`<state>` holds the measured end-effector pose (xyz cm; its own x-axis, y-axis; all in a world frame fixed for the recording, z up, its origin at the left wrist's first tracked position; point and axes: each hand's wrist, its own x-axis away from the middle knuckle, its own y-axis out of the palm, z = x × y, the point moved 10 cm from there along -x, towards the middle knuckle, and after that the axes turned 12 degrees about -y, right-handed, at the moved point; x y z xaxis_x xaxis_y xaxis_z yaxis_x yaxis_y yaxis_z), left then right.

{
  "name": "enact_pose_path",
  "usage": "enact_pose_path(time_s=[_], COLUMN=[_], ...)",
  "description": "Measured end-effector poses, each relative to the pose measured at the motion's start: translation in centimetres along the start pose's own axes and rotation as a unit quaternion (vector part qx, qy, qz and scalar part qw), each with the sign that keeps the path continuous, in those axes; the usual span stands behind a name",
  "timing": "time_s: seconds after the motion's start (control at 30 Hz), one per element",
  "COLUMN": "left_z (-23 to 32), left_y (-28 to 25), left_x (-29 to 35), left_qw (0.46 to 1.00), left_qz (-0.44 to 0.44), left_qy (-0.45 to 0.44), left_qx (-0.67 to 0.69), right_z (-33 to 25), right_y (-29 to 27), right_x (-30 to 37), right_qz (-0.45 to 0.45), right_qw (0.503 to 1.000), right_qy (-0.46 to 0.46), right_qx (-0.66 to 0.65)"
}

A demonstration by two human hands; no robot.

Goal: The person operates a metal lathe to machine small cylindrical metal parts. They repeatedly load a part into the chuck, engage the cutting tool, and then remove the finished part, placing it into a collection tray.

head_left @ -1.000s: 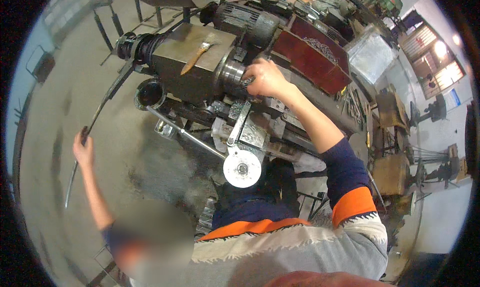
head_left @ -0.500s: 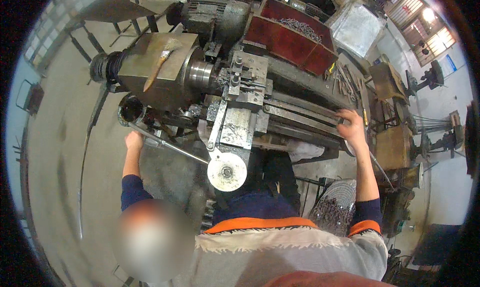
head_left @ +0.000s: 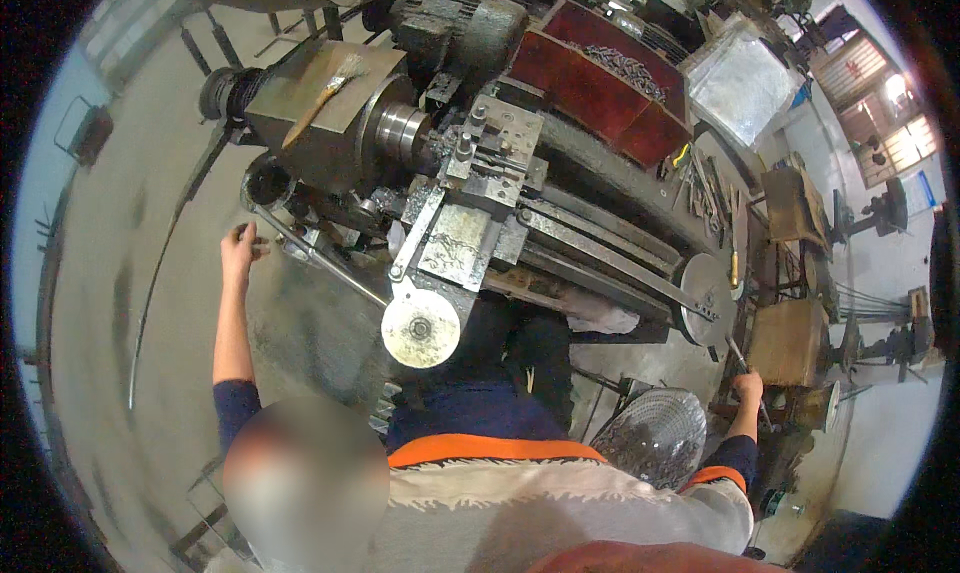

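At the left, my left hand (head_left: 243,245) hangs over the floor with its fingers curled, just short of the dark round cup-like part (head_left: 268,181) and the long metal lever (head_left: 325,265) of the lathe. A dark bit shows between its fingers, too small to make out. My right hand (head_left: 747,385) grips a rod handle (head_left: 735,352) sticking out below the round metal disc (head_left: 706,295) at the lathe's right end. Between my hands sit the tool post (head_left: 488,158), the shiny chuck (head_left: 402,133) and a pale round plate (head_left: 421,328).
A wood-handled brush (head_left: 322,108) lies on the headstock. Behind the lathe stands a dark red bin (head_left: 600,88) of small metal parts. Several hand tools (head_left: 708,193) lie at the right. A wire basket (head_left: 655,428) with dark pieces is close to my right forearm.
My right hand has moved down and toward me from the rail end onto the rod handle. My left hand has come away from the lever, up and leftward. The view has shifted slightly.
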<state>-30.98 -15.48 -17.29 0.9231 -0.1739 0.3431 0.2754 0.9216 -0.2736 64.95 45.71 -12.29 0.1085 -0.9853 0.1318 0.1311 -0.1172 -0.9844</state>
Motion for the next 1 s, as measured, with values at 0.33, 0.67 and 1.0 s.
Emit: enact_pose_path(time_s=[0.33, 0.67, 1.0], left_z=[-0.5, -0.8, 1.6], left_y=[4.3, 6.1, 6.0], left_x=[-0.4, -0.6, 1.4], left_qw=[0.98, 0.96, 0.969], left_qz=[0.047, 0.127, 0.142], left_qy=[-0.064, -0.042, -0.029], left_qx=[0.183, 0.247, 0.199], right_z=[-2.5, -2.2, -2.8], right_y=[2.0, 4.2, 4.1], right_x=[6.5, 14.2, 15.2], right_qz=[0.064, 0.047, 0.057], right_qw=[0.998, 0.986, 0.984], right_qy=[0.004, 0.142, 0.15], right_qx=[0.019, -0.069, -0.072])
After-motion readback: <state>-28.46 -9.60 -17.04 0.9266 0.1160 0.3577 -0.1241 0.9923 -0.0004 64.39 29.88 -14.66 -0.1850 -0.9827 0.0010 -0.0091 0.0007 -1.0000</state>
